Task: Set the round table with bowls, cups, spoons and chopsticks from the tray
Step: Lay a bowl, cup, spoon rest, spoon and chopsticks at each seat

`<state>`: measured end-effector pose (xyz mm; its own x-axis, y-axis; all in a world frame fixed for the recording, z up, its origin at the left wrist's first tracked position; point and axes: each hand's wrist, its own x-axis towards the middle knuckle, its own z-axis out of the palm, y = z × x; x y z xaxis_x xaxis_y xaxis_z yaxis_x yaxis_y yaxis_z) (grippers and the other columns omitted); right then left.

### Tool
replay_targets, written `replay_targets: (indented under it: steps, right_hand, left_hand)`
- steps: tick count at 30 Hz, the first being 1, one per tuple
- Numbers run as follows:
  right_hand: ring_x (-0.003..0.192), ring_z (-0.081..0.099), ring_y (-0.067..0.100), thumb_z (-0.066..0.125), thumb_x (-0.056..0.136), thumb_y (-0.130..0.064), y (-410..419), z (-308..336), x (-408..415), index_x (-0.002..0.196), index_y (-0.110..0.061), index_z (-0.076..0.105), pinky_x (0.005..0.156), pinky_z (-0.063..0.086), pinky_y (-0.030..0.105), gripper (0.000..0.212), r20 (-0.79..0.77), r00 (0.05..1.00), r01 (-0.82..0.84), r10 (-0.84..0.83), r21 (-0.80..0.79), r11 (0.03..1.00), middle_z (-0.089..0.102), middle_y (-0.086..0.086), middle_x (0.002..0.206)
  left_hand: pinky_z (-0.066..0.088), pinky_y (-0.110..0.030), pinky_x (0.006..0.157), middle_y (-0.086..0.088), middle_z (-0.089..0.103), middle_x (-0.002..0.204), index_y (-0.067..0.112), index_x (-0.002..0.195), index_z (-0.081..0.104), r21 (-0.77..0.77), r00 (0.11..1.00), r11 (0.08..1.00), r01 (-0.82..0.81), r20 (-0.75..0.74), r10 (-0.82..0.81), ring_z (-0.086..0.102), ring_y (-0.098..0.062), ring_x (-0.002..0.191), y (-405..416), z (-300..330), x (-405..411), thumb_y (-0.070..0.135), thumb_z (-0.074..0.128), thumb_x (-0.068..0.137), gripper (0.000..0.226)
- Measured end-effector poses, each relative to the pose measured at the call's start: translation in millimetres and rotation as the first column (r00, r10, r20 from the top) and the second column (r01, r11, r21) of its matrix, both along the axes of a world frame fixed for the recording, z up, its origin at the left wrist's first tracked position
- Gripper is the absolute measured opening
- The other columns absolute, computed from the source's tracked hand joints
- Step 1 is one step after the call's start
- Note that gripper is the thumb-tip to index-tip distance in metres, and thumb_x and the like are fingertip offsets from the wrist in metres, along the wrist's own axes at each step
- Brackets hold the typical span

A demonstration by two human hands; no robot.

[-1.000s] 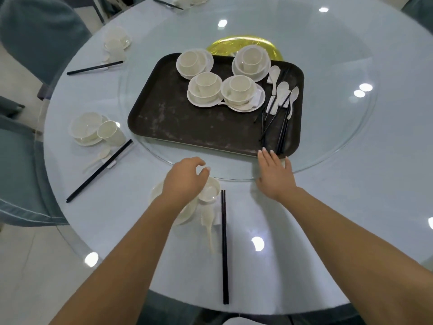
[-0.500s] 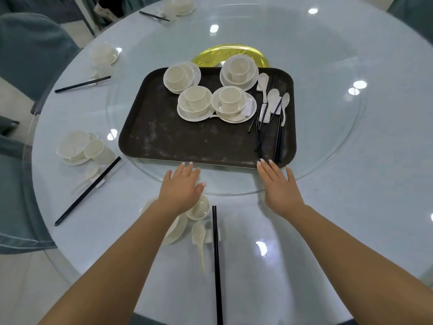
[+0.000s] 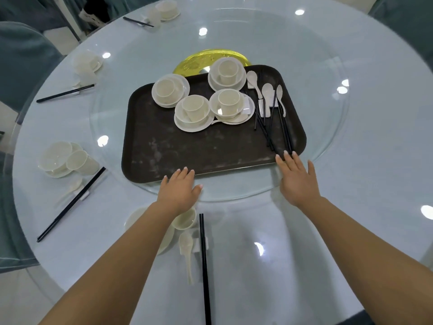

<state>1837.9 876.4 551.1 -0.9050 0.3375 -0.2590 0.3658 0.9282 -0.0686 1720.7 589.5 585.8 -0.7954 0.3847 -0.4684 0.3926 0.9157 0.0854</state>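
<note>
Left hand (image 3: 179, 192): flat, fingers straight, at the tray (image 3: 187, 151) near edge, likely to turn the glass turntable (image 3: 328, 160).
Right hand (image 3: 296, 178): flat, fingertips on the tray's near right corner, holding nothing.
Hands: apart.

The tray (image 3: 178, 151) has its near-left half bare, so a reach from the near edge meets nothing there. Its far half is crowded: four cup-and-bowl sets (image 3: 194, 111) stand touching or just beside one another, with narrow gaps between. Along the right side, spoons (image 3: 267, 90) and chopsticks (image 3: 284, 127) lie tangled, running to the near right corner, where the right hand (image 3: 297, 179) lies flat. The left hand (image 3: 179, 191) lies flat at the near edge. On the desk (image 3: 351, 184), the stretch to the right is bare; on the near left a set place (image 3: 187, 233) sits under the left forearm, with more places further left.
</note>
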Motion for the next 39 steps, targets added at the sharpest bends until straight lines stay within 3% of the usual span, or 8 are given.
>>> replay_targets:
  steps: [5, 14, 18, 27, 33, 36, 39]
  right_hand:
    - [0.151, -0.001, 0.025, 0.036, 0.096, -0.008, 23, 14, -14, 0.157, -0.021, 0.011, 0.120, 0.009, 0.048, 0.067, 0.019, 0.995, 0.096, -0.095, -0.072, 0.993, 0.004, 0.007, 0.164]
    - [0.151, 0.001, 0.024, 0.039, 0.094, -0.008, -20, 7, -32, 0.155, -0.025, 0.018, 0.120, 0.006, 0.048, 0.067, -0.064, 0.991, -0.124, 0.116, -0.149, 0.981, 0.009, 0.005, 0.164]
    - [0.151, -0.005, 0.026, 0.041, 0.090, -0.003, -21, 0, -28, 0.154, -0.022, 0.021, 0.120, 0.011, 0.047, 0.070, -0.088, 0.996, -0.035, 0.020, -0.180, 0.983, 0.005, 0.007, 0.164]
    - [0.151, -0.006, 0.025, 0.044, 0.092, -0.005, -2, -1, -30, 0.156, -0.016, 0.014, 0.122, 0.007, 0.044, 0.071, -0.061, 0.996, 0.051, -0.063, -0.173, 0.984, -0.002, 0.009, 0.164]
    - [0.151, -0.007, 0.027, 0.045, 0.093, -0.010, -10, 4, -30, 0.156, -0.015, 0.006, 0.122, 0.008, 0.046, 0.074, -0.021, 0.990, 0.136, -0.140, -0.134, 0.982, -0.006, 0.010, 0.164]
    - [0.151, -0.004, 0.030, 0.046, 0.094, -0.013, -36, 7, -23, 0.156, -0.014, 0.003, 0.121, 0.010, 0.046, 0.075, -0.031, 0.966, 0.245, -0.258, -0.218, 0.945, -0.005, 0.012, 0.164]
    - [0.150, 0.005, 0.030, 0.043, 0.097, -0.015, -67, 9, -14, 0.156, -0.012, 0.012, 0.120, 0.014, 0.044, 0.066, -0.106, 0.957, 0.230, -0.269, -0.289, 0.929, 0.006, 0.012, 0.163]
  left_hand:
    - [0.008, -0.049, 0.119, 0.000, 0.013, 0.162, 0.021, 0.154, 0.016, -0.026, 0.998, 1.000, -0.014, 0.053, 0.015, 0.011, -0.020, 0.149, 9, -4, 5, 0.050, 0.026, 0.101, 0.062]
    - [0.008, -0.046, 0.119, 0.002, 0.014, 0.162, 0.022, 0.154, 0.014, 0.054, 0.992, 0.998, 0.042, 0.120, -0.048, 0.015, -0.017, 0.148, 50, -4, 25, 0.051, 0.027, 0.101, 0.062]
    - [0.013, -0.042, 0.119, 0.001, 0.009, 0.163, 0.018, 0.155, 0.010, 0.092, 0.989, 0.994, 0.064, 0.129, -0.075, 0.011, -0.018, 0.149, 67, -6, 39, 0.051, 0.030, 0.100, 0.067]
    - [0.007, -0.035, 0.120, 0.000, 0.003, 0.163, 0.014, 0.155, 0.007, 0.181, 0.976, 0.982, 0.045, 0.202, -0.082, 0.004, -0.016, 0.150, 88, -8, 50, 0.048, 0.030, 0.102, 0.067]
    - [0.016, -0.029, 0.116, 0.001, 0.022, 0.160, 0.017, 0.153, 0.021, 0.374, 0.980, 0.919, -0.128, 0.190, 0.059, 0.018, -0.015, 0.147, 75, 7, 74, 0.046, 0.033, 0.102, 0.060]
    - [0.024, -0.030, 0.114, 0.000, 0.034, 0.155, 0.018, 0.150, 0.032, 0.444, 0.977, 0.878, -0.180, 0.187, 0.106, 0.031, -0.017, 0.142, 58, 19, 95, 0.045, 0.037, 0.101, 0.056]
    - [0.029, -0.027, 0.107, 0.000, 0.044, 0.148, 0.021, 0.144, 0.042, 0.487, 0.977, 0.848, -0.207, 0.144, 0.155, 0.041, -0.017, 0.135, 39, 33, 114, 0.045, 0.041, 0.100, 0.051]
